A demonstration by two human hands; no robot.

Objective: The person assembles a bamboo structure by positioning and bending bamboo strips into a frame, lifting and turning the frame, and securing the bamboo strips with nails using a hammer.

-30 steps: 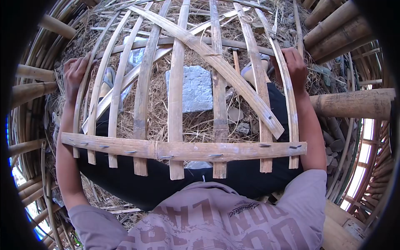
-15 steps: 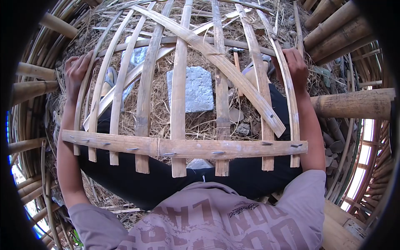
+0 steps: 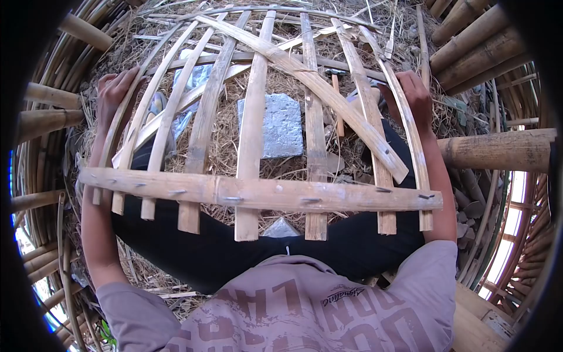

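Note:
A slatted bamboo panel (image 3: 248, 146) spans the view above my lap, its long slats crossed by a near bar (image 3: 264, 195) with bent nails showing. Diagonal strips brace it, one lying over the slats from upper left to lower right. My left hand (image 3: 115, 94) is closed around the panel's left outer slat. On the opposite side my right hand (image 3: 412, 97) grips the right outer slat, fingers curled over the edge. Fingertips of both hands are partly hidden behind the slats.
Below the panel, a pale stone block (image 3: 282, 126) rests on straw-covered ground. A hammer (image 3: 337, 102) lies right of it, partly behind the slats. Thick bamboo poles (image 3: 498, 149) jut in from the right, and more poles (image 3: 50, 126) from the left.
The panel has tilted: its near bar rises on the left and shifts slightly, and the far end shows more. Both hands keep their hold, the left moving slightly right.

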